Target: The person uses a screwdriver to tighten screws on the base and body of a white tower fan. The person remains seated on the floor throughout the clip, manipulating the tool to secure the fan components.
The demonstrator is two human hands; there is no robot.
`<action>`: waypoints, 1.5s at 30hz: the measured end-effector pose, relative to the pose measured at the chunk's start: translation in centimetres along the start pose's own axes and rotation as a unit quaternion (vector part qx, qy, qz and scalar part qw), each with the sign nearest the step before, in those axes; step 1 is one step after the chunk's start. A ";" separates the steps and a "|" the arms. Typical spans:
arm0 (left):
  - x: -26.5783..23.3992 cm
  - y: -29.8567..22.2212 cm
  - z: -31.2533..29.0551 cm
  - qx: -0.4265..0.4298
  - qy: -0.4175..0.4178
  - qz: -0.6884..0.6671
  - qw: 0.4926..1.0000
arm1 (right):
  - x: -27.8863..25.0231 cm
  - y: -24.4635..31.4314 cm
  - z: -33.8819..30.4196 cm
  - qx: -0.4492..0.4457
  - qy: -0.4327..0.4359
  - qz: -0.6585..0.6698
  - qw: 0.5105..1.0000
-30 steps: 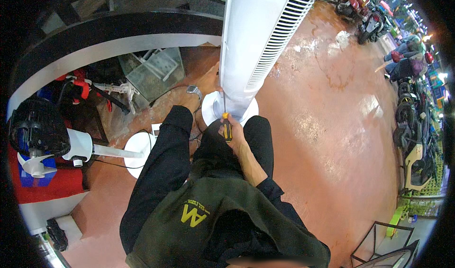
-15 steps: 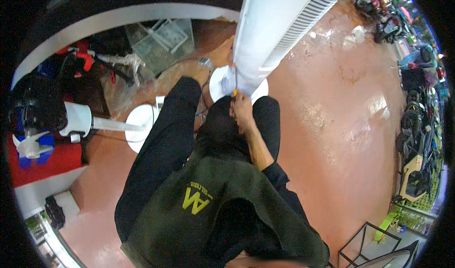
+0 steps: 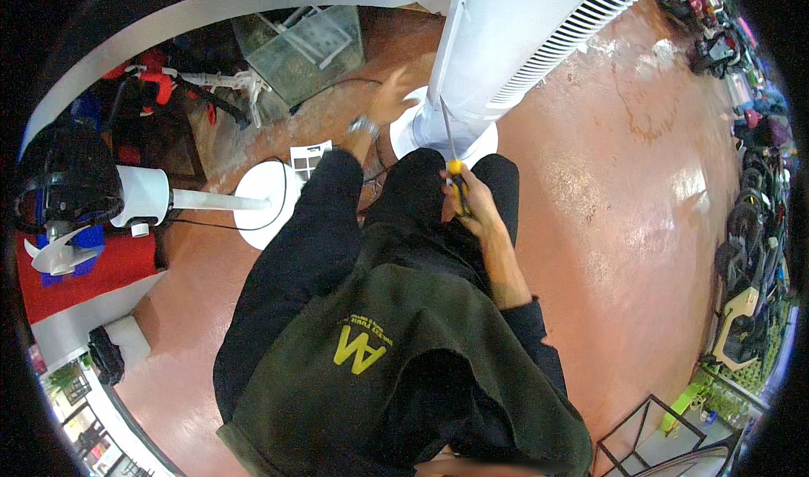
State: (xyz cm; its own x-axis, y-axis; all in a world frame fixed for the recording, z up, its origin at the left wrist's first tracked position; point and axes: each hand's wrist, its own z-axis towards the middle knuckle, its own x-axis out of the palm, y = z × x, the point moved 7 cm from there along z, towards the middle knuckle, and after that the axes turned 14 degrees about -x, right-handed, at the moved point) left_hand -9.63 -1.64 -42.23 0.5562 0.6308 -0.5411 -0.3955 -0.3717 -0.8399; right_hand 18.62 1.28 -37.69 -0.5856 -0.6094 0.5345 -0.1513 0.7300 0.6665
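In front of me stands a tall white tower fan (image 3: 476,64) with a slotted grille, on a round white base (image 3: 484,144). My right hand (image 3: 479,203) is closed around the yellow-and-black handle of a screwdriver (image 3: 456,174). Its long thin shaft points up along the lower body of the fan; whether the tip touches a screw, I cannot make out. My left hand (image 3: 390,99), with a watch on its wrist, is off the fan's left side, fingers apart and slightly blurred, nothing seen in it.
A white pedestal fan (image 3: 139,197) with a bare blade and round base (image 3: 261,216) is at my left, its dark cord on the floor. Beyond it lie a clear panelled box (image 3: 308,47) and red tools (image 3: 156,85). Motorcycles and parts (image 3: 742,224) line the right side.
My left hand has come away from the tower fan's lower body. The right hand has drawn back toward me and rightward, so the screwdriver's handle and shaft now show. The view has shifted slightly.
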 end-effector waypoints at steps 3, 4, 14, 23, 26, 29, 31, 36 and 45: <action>0.2 9.3 -10.0 -0.147 -0.040 0.195 0.969 | -2.6 2.0 -4.5 -0.004 -0.024 -0.062 0.998; 1.3 13.2 -14.0 -0.208 -0.011 0.222 0.953 | -3.3 2.4 -6.0 -0.003 -0.027 -0.058 0.998; 10.2 26.7 -22.7 -0.325 0.025 0.220 0.919 | -9.7 1.5 -13.7 -0.005 -0.186 -0.099 0.977; 7.7 20.8 -19.7 -0.309 -0.005 0.188 0.932 | -7.6 2.1 -14.0 -0.012 -0.192 -0.162 0.968; 5.1 19.6 -18.5 -0.301 -0.106 0.115 0.941 | -6.3 3.3 -13.6 -0.061 -0.146 -0.249 0.956; 2.3 5.9 -15.0 -0.272 -0.053 -0.212 0.937 | -5.9 3.3 -12.7 -0.093 -0.114 -0.322 0.935; 1.8 -2.1 -13.5 -0.245 0.033 -0.332 0.910 | -5.3 3.2 -12.0 -0.111 -0.088 -0.359 0.923; 3.8 -9.6 -12.1 -0.200 0.142 -0.419 0.874 | -4.5 2.7 -12.3 -0.106 -0.094 -0.395 0.908; 4.9 -11.7 -12.0 -0.173 0.218 -0.425 0.861 | -4.9 2.6 -13.1 -0.146 -0.096 -0.398 0.900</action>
State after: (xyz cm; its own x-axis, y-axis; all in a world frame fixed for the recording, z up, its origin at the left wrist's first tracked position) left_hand 6.52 -2.36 -35.53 0.7896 0.4868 0.3737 0.4889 -0.1310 -0.8624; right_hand 31.53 2.11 -31.77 -0.5153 -0.8181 -0.2551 -0.3852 -0.0448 0.9218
